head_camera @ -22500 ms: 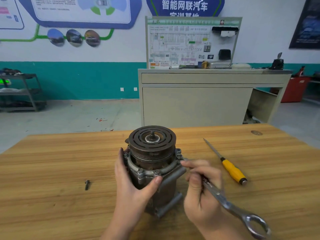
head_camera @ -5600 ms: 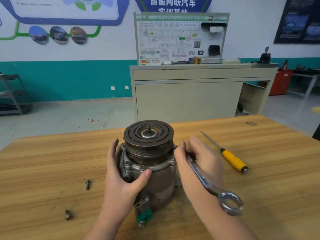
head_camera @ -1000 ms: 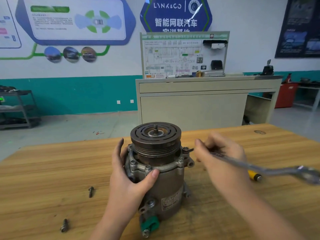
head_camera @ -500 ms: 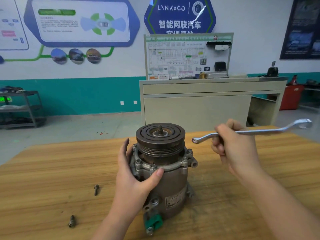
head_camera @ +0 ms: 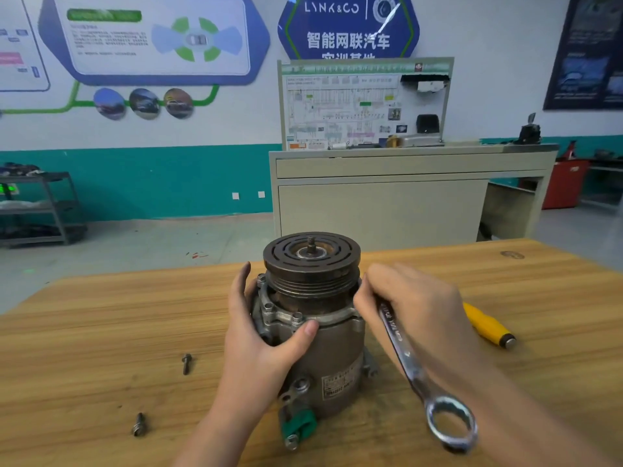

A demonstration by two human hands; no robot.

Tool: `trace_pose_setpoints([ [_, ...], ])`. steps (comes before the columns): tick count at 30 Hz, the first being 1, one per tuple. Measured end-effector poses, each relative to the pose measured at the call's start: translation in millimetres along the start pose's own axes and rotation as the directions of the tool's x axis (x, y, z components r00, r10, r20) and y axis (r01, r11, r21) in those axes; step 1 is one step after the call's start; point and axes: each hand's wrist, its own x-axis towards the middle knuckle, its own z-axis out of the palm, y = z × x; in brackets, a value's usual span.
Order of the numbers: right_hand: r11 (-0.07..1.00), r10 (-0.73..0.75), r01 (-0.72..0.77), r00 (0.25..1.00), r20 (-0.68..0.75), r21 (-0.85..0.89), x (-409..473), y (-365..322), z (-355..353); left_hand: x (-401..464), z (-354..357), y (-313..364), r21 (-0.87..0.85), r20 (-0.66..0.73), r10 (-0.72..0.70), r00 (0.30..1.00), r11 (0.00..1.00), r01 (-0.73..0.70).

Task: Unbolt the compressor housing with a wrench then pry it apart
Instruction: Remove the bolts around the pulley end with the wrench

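The compressor is stood upright near the middle of the worktop, pulley uppermost, and is gripped at its bolted flange by the left hand, fingers curled behind and thumb pressed on the front rim. The wrench is held by the right hand against the flange's right side, its ring end pointed toward the near edge. Two bolts are lain left of the compressor, a screwdriver behind the right hand.
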Motion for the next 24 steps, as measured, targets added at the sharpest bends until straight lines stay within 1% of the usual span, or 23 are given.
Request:
trace_pose_setpoints([
  [1,0.999,0.024,-0.024,1.0,-0.015,0.033,-2.4,1.4,1.1,-0.1,0.0,0.3,-0.004,-0.001,-0.007,1.0,1.0,0.007],
  [2,0.987,0.096,-0.09,0.994,-0.045,0.131,-4.3,4.9,1.0,-0.2,0.0,0.7,-0.007,-0.001,-0.012,1.0,1.0,0.012],
  [3,0.941,0.215,-0.189,0.975,-0.064,0.281,-5.8,11.6,1.3,-0.5,-0.3,1.0,-0.008,-0.001,-0.017,1.0,1.0,0.017],
  [4,0.842,0.354,-0.3,0.935,-0.038,0.449,-4.8,20.4,0.6,-0.8,-0.4,1.2,-0.01,0.001,-0.021,1.0,1.0,0.021],
  [5,0.695,0.463,-0.391,0.886,0.041,0.604,-1.2,31.1,-1.6,-1.0,-0.6,1.3,-0.012,0.004,-0.023,1.0,1.0,0.023],
  [6,0.503,0.516,-0.453,0.841,0.164,0.736,3.9,41.6,-3.7,-1.2,-0.8,1.4,-0.012,0.008,-0.025,1.0,1.0,0.025],
  [7,0.287,0.526,-0.499,0.796,0.3,0.818,8.6,53.4,-3.9,-1.4,-1.2,1.9,-0.01,0.012,-0.028,1.0,1.0,0.028],
  [8,0.079,0.506,-0.547,0.742,0.439,0.833,14.3,64.4,-1.3,-1.5,-1.6,3.0,-0.005,0.016,-0.032,0.999,0.999,0.032],
  [9,-0.082,0.453,-0.602,0.687,0.568,0.794,19.1,74.0,2.8,-1.1,-1.8,4.2,0.001,0.021,-0.035,0.999,0.999,0.035],
  [10,-0.204,0.379,-0.657,0.631,0.677,0.726,23.5,80.3,9.2,-0.9,-2.0,5.0,0.008,0.023,-0.037,0.999,0.999,0.037],
  [11,-0.299,0.305,-0.684,0.592,0.746,0.665,26.3,84.6,16.2,-0.7,-1.9,5.9,0.016,0.025,-0.039,0.999,0.999,0.039],
  [13,-0.468,0.206,-0.659,0.566,0.798,0.589,29.9,88.7,26.6,-0.6,-1.9,7.0,0.019,0.03,-0.044,0.999,0.999,0.043],
  [14,-0.546,0.213,-0.603,0.572,0.793,0.581,32.0,88.8,27.5,-0.4,-2.0,7.4,0.015,0.036,-0.046,0.998,0.999,0.046],
  [15,-0.606,0.269,-0.515,0.584,0.766,0.606,34.9,87.2,26.7,-0.2,-2.2,7.4,0.009,0.041,-0.047,0.998,0.999,0.047],
  [16,-0.634,0.37,-0.401,0.595,0.714,0.662,36.6,86.3,25.4,0.0,-2.4,7.3,0.002,0.043,-0.045,0.998,0.999,0.045],
  [17,-0.604,0.479,-0.308,0.597,0.643,0.736,36.3,84.8,23.7,0.1,-2.3,7.2,-0.003,0.042,-0.042,0.998,0.999,0.042],
  [18,-0.505,0.569,-0.277,0.605,0.557,0.818,33.2,83.0,22.0,0.1,-2.1,7.2,-0.005,0.04,-0.042,0.998,0.999,0.042],
  [19,-0.344,0.619,-0.31,0.634,0.462,0.886,28.6,77.4,19.8,0.1,-1.7,7.2,-0.004,0.039,-0.044,0.998,0.999,0.044],
  [20,-0.151,0.631,-0.357,0.683,0.368,0.922,22.0,72.2,20.7,-0.1,-1.6,7.0,-0.003,0.038,-0.045,0.998,0.999,0.045],
  [21,0.025,0.593,-0.394,0.745,0.304,0.919,15.0,64.2,21.5,-0.1,-1.3,7.0,-0.004,0.038,-0.045,0.998,0.999,0.045],
  [22,0.171,0.534,-0.407,0.804,0.263,0.897,7.8,59.2,23.4,-0.2,-1.2,6.7,-0.005,0.036,-0.043,0.998,0.999,0.043],
  [23,0.273,0.482,-0.43,0.835,0.264,0.86,3.3,54.3,23.7,-0.1,-1.0,6.5,-0.004,0.034,-0.041,0.999,0.999,0.041],
  [24,0.355,0.463,-0.456,0.844,0.271,0.816,0.3,53.0,24.2,-0.2,-1.0,6.1,0.0,0.031,-0.04,0.999,0.999,0.04],
])
